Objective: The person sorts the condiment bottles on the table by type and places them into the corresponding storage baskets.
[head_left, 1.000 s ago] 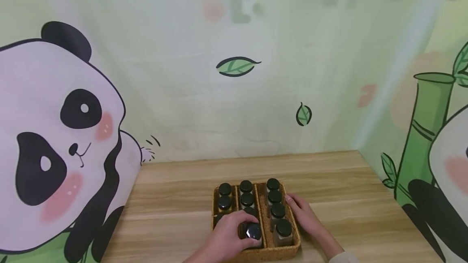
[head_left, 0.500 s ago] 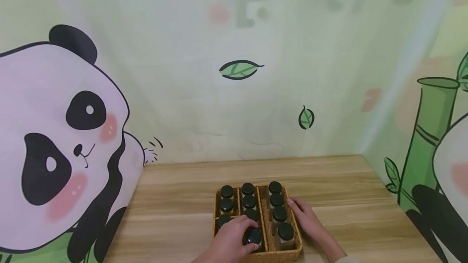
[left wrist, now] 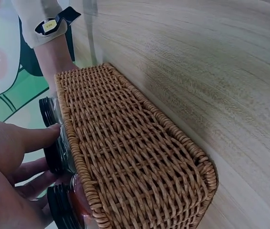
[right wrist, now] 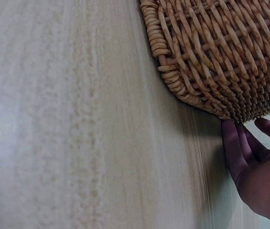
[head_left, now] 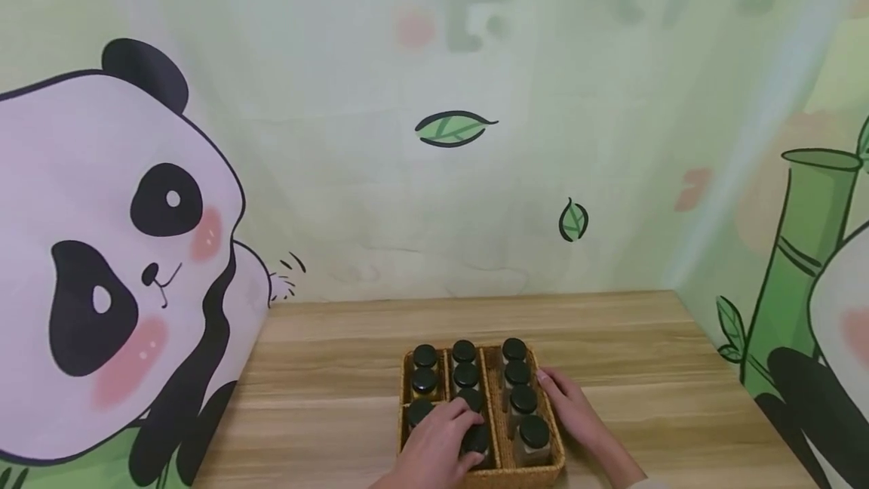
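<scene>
A woven wicker basket (head_left: 516, 477) with dividers sits on the table, holding small glass jars with black lids. My left hand (head_left: 434, 447) grips the black lid of a jar (head_left: 478, 440) at the front of the middle column, thumb on the near side. In the left wrist view the thumb and fingers lie around that jar's lid (left wrist: 54, 155); another jar (left wrist: 61, 205) with reddish contents stands beside it. My right hand (head_left: 573, 413) rests against the basket's right side; in the right wrist view its straight fingers (right wrist: 233, 148) touch the wicker wall (right wrist: 221, 52).
A row of black-lidded jars (head_left: 523, 400) fills the basket's right compartment. More jars (head_left: 425, 379) stand in the left compartments. The wood-grain table (head_left: 326, 391) stretches out around the basket, and a panda-printed backdrop (head_left: 353, 195) rises behind and at both sides.
The head view has shifted slightly, so the basket and hands appear a little lower and further right. My left hand's fingers now cover more of the jar's lid; the right hand stays at the basket's side.
</scene>
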The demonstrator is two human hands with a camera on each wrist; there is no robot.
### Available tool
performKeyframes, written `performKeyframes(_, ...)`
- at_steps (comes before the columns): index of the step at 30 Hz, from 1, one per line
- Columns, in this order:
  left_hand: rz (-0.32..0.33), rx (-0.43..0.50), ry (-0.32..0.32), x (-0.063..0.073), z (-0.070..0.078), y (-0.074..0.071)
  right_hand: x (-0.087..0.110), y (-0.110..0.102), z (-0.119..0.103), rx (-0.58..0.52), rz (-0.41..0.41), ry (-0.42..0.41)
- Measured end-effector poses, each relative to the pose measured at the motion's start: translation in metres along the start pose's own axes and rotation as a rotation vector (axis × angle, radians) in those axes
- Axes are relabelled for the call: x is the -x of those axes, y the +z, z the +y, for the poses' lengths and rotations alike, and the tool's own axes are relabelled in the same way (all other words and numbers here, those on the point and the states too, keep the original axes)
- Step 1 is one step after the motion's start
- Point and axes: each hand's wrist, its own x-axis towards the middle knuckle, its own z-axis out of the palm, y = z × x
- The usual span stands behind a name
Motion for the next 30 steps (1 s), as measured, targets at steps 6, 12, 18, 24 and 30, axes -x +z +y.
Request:
performKeyframes(6,0.019,0.012,0.025,-0.002,0.002,0.002,0.0,-0.004,0.004,-0.017,0.008,0.015)
performKeyframes(12,0.027,-0.039,0.038,-0.003,0.006,0.004,0.002,-0.007,0.01,-0.029,0.015,0.031)
performKeyframes(18,0.068,-0.07,0.074,-0.002,0.007,0.008,0.002,-0.008,0.011,-0.031,0.012,0.041)
performKeyframes(24,0.101,-0.134,0.119,-0.002,0.006,0.009,0.006,-0.006,0.007,-0.055,0.023,0.051)
performKeyframes(30,0.065,-0.153,0.105,-0.005,0.006,0.0,0.012,-0.009,0.002,-0.05,0.024,0.06)
